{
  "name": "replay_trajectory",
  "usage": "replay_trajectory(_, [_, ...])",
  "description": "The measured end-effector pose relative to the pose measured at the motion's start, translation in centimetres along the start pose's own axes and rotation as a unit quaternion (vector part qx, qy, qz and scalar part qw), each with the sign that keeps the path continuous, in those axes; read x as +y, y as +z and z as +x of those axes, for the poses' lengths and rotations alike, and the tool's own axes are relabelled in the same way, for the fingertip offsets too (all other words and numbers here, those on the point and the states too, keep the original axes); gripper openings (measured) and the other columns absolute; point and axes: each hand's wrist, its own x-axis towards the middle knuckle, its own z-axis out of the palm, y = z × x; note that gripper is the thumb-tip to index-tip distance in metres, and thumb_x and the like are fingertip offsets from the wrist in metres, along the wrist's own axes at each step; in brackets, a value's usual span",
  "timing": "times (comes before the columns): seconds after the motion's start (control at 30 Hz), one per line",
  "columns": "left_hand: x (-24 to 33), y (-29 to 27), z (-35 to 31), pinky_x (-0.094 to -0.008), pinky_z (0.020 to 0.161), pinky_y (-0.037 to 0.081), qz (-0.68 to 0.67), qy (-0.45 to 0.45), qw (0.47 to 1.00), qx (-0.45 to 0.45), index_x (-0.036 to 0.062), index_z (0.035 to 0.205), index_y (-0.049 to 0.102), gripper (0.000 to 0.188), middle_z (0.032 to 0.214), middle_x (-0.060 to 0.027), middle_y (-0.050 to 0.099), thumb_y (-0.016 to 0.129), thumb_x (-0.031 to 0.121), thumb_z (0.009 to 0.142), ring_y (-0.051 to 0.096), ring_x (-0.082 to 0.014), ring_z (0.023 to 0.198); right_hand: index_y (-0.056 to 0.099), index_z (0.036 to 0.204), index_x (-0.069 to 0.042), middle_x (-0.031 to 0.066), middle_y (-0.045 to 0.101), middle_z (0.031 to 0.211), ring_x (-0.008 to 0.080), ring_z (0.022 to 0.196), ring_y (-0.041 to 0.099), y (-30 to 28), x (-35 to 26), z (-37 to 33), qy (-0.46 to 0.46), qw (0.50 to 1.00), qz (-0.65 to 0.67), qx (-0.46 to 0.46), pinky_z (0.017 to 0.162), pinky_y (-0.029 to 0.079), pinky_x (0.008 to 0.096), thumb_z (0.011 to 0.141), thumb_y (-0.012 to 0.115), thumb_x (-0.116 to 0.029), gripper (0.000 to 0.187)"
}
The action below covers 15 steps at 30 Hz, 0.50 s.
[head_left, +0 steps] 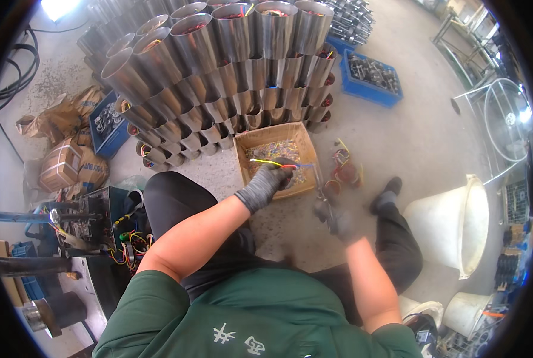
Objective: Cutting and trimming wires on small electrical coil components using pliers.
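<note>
My left hand (267,184), in a grey glove, is closed on a few coloured wires (268,161). A yellow-green wire sticks out to the left, with red and blue ones to the right. Beneath it stands an open cardboard box (243,156) whose bottom is covered with small multicoloured wire scraps (281,150). My right hand (342,224), also gloved and smeared by motion, is closed round a dark pliers-like tool (322,197) beside the box's right edge. The tool's exact kind is blurred.
Stacked metal cylinders (198,45) with wires inside rise behind the box. Blue crates of metal parts stand left (108,128) and right (371,77). A reddish part with wires (347,172) lies on the floor. A white bucket (445,224) is at right, machinery (93,224) at left.
</note>
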Motion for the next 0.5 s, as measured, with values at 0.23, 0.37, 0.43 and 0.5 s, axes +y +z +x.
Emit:
replay_trajectory(0.23, [0.6, 0.0, -0.8, -0.0234, 0.049, 0.037, 0.022, -0.003, 1.0, -0.008, 0.0042, 0.093, 0.061, 0.01, 0.066, 0.0009, 0.052, 0.057, 0.013, 0.092, 0.044, -0.0079, 0.054, 0.055, 0.116, -0.009, -0.0027, 0.05, 0.07, 0.0053, 0.055, 0.045, 0.7, 0.0, 2.2, 0.105, 0.993, 0.022, -0.053, 0.046, 0.036, 0.0212, 0.084, 0.07, -0.022, 0.038])
replay_trajectory(0.37, [0.1, -1.6, -0.4, -0.0241, 0.053, 0.045, -0.046, -0.053, 0.996, -0.054, 0.0047, 0.094, 0.063, 0.009, 0.071, -0.0005, 0.058, 0.058, 0.012, 0.092, 0.054, -0.0095, 0.061, 0.057, 0.106, -0.007, -0.0018, 0.052, 0.066, 0.007, 0.051, 0.047, 0.8, 1.9, 3.3, 0.018, 0.998, -0.059, -0.003, 0.044, 0.038, 0.0232, 0.083, 0.069, -0.013, 0.026])
replay_trajectory(0.43, [0.1, -1.3, -0.5, -0.024, 0.052, 0.045, -0.031, -0.055, 0.998, -0.021, 0.0052, 0.089, 0.061, 0.011, 0.071, -0.0014, 0.057, 0.057, 0.015, 0.093, 0.055, -0.0104, 0.062, 0.057, 0.108, -0.007, -0.0015, 0.053, 0.067, 0.0077, 0.051, 0.048, -0.2, 2.7, 3.8, 0.003, 0.998, -0.063, 0.005, 0.045, 0.039, 0.024, 0.083, 0.069, -0.01, 0.028])
replay_trajectory(0.5, [-0.2, -0.7, -0.7, -0.024, 0.049, 0.04, -0.02, -0.03, 0.999, -0.006, 0.0053, 0.087, 0.059, 0.014, 0.067, -0.0007, 0.055, 0.054, 0.017, 0.094, 0.05, -0.0097, 0.056, 0.057, 0.111, -0.007, -0.0013, 0.053, 0.067, 0.0083, 0.052, 0.049, -0.1, 2.8, 3.8, -0.011, 0.998, -0.067, 0.011, 0.045, 0.04, 0.0249, 0.083, 0.068, -0.007, 0.03])
